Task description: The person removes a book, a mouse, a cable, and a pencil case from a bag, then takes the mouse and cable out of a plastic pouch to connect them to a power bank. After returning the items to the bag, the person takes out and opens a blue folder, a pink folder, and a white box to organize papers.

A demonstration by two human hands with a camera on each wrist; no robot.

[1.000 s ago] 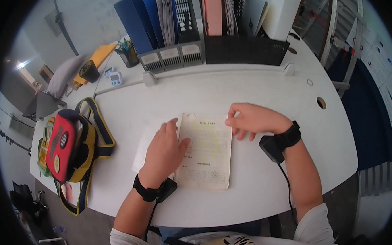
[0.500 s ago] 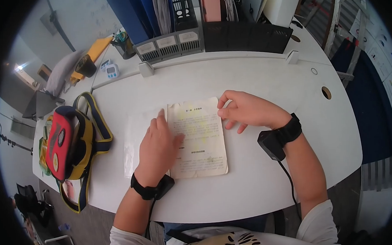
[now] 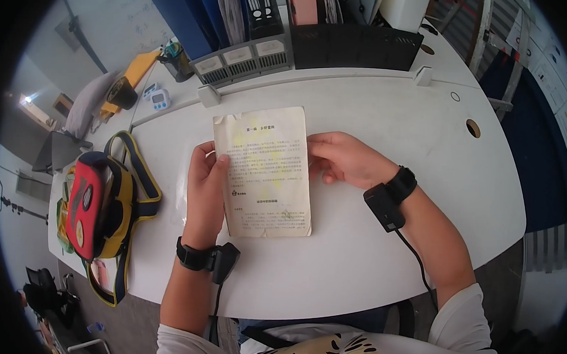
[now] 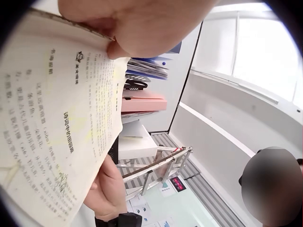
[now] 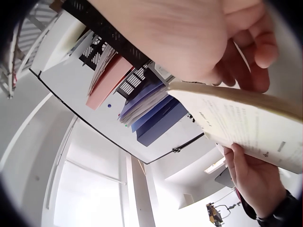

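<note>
A worn, yellowed book page with printed text faces up in the head view, raised from the desk. My left hand grips its left edge, thumb on the front and fingers behind. At the right edge, my right hand has its fingers at or behind the book; in the right wrist view those fingers are loosely bent beside the book's edge. The left wrist view shows the left thumb over the book's margin. A clear plastic sheet lies partly behind the left hand.
A red, navy and yellow bag sits at the desk's left. File holders with folders stand at the back, beside a pen cup and a small white timer. A round hole is at the right.
The book has been lifted off the desk and moved up and left. My left hand has gone from lying over its left side to gripping that edge; my right hand has moved left along with it.
</note>
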